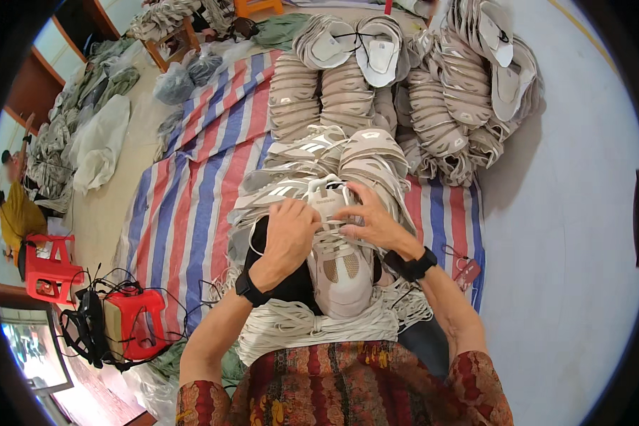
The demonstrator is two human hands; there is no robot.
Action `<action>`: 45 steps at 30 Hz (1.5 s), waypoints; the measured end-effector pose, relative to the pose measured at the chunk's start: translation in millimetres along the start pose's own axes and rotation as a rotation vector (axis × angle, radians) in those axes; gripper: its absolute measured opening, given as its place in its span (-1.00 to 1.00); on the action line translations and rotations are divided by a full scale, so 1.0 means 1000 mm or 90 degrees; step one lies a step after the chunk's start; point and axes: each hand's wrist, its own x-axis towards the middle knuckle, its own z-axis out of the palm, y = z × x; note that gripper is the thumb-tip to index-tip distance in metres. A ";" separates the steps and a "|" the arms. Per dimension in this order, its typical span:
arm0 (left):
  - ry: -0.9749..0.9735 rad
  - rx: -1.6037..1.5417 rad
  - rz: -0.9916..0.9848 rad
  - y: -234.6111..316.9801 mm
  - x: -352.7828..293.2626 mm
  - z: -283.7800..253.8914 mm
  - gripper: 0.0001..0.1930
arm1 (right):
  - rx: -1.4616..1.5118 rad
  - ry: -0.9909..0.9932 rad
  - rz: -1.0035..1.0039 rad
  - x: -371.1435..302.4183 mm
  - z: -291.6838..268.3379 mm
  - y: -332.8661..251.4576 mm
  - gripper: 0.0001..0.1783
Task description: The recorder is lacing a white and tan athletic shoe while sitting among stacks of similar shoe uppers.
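A beige and white sneaker upper (342, 273) stands in front of me, toe pointing toward my body and tongue upright at the far end. White shoelace (336, 240) runs across its throat, and a loose loop hangs out to the left. My left hand (293, 231) is at the left eyelet edge, fingers curled in a pinch on the lace; its fingertips are partly hidden. Across from it, my right hand (376, 221) touches the tongue and right eyelet side with its fingers apart. A bundle of white laces (312, 328) lies across my lap below the toe.
More beige uppers (291, 160) lie just beyond, with nested stacks (447, 99) behind them on a striped tarpaulin (184, 213). Red plastic stools (138, 323) stand at left, one with black cables. A red tag (466, 272) lies at right. Another person (18, 220) sits far left.
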 end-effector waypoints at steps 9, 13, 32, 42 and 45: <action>0.054 -0.166 0.038 -0.005 -0.008 0.007 -0.86 | 0.041 0.099 -0.003 -0.008 0.013 -0.026 -0.85; 0.009 -0.380 -0.132 -0.011 -0.013 0.001 -0.91 | -0.006 0.071 -0.111 -0.029 0.019 -0.054 -0.86; -0.165 -0.554 -0.278 -0.052 0.007 0.033 -0.36 | -0.324 0.071 0.028 -0.003 0.015 -0.037 -0.91; -0.113 -0.505 -0.265 -0.049 0.004 0.042 -0.40 | -0.332 0.015 0.047 0.012 0.013 -0.026 -0.91; -0.093 -0.488 -0.267 -0.045 0.004 0.040 -0.42 | -0.101 -0.004 -0.019 0.016 0.006 -0.018 -0.90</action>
